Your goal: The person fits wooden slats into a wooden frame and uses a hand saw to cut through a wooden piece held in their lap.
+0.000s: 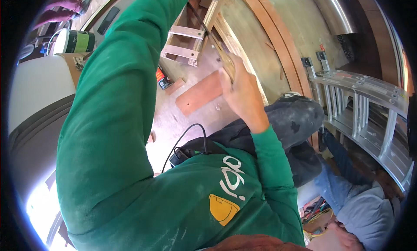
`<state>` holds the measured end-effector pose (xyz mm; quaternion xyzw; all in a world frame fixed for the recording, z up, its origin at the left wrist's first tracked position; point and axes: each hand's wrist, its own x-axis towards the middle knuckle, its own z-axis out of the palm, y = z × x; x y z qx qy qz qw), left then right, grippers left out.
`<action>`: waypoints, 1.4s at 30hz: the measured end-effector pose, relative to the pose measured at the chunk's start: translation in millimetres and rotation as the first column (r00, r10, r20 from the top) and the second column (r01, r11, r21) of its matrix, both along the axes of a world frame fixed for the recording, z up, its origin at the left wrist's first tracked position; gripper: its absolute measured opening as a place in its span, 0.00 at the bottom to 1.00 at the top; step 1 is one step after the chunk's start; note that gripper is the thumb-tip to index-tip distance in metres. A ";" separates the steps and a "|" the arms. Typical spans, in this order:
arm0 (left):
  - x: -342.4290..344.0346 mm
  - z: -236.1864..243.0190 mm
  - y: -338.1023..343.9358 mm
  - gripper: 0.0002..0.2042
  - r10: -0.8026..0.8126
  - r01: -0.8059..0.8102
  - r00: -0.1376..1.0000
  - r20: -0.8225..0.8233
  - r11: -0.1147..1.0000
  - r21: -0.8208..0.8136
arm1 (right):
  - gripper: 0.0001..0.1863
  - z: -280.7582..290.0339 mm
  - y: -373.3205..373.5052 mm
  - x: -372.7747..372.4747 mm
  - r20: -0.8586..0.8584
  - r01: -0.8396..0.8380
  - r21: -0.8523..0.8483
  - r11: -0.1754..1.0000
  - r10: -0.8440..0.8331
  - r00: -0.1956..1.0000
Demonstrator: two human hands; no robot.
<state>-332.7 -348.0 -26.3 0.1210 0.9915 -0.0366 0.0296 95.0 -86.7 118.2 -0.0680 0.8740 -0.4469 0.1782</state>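
My right hand is closed round the pale wooden handle of a long thin tool. From the handle a narrow dark blade, seen almost edge-on, slants up and left to a wooden frame with crosspieces. Its exact kind cannot be made out. Across the left side stretches my left arm in a green sleeve, passing out at the top edge, so the left hand is out of sight. Below the frame lies a reddish-brown board with a small hole and rounded corners.
An aluminium ladder lies at the right, beside a long curved wooden strip. A person in grey and blue is at lower right. At left stand a white and green bucket and a phone. A small can stands near the frame.
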 end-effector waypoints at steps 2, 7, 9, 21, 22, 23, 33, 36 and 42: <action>2.2 -6.0 5.3 0.12 0.089 -0.094 0.995 0.035 0.977 0.189 | 0.24 -2.0 -5.6 -7.7 0.016 0.013 0.002 1.000 -0.013 1.000; -23.9 -35.8 -39.6 0.09 0.020 -0.020 1.000 0.018 1.000 0.014 | 0.28 11.0 60.0 83.2 -0.026 -0.020 -0.009 1.000 0.020 0.999; -33.8 -42.6 -46.1 0.10 0.370 -0.441 0.897 0.241 0.739 0.510 | 0.29 36.3 92.5 125.2 -0.002 -0.030 0.047 0.998 0.030 1.000; -11.2 -10.4 -3.7 0.09 0.183 -0.186 0.983 0.030 0.966 0.179 | 0.27 -14.5 -4.8 -0.8 -0.093 0.014 -0.038 0.999 -0.017 0.996; -9.7 -10.6 -6.3 0.10 0.197 -0.200 0.980 0.034 0.961 0.191 | 0.27 -15.7 6.5 16.1 -0.121 0.011 -0.051 0.999 -0.017 0.993; -11.3 -15.8 -6.2 0.10 0.195 -0.198 0.980 0.037 0.960 0.199 | 0.27 -15.2 19.2 33.4 -0.143 0.014 -0.061 0.998 -0.022 0.990; -1.6 -19.8 -12.0 0.14 0.191 -0.193 0.981 0.024 0.967 0.167 | 0.25 4.0 41.9 63.3 -0.033 0.013 -0.010 1.000 -0.013 0.999; -1.7 -5.4 1.5 0.15 0.165 -0.165 0.986 0.014 0.973 0.162 | 0.25 -11.1 3.8 10.4 -0.128 -0.001 -0.054 0.999 -0.006 0.992; 2.2 -13.4 1.0 0.17 0.184 -0.186 0.982 0.028 0.965 0.187 | 0.27 -2.5 32.4 65.4 -0.032 0.046 -0.019 0.999 -0.046 0.998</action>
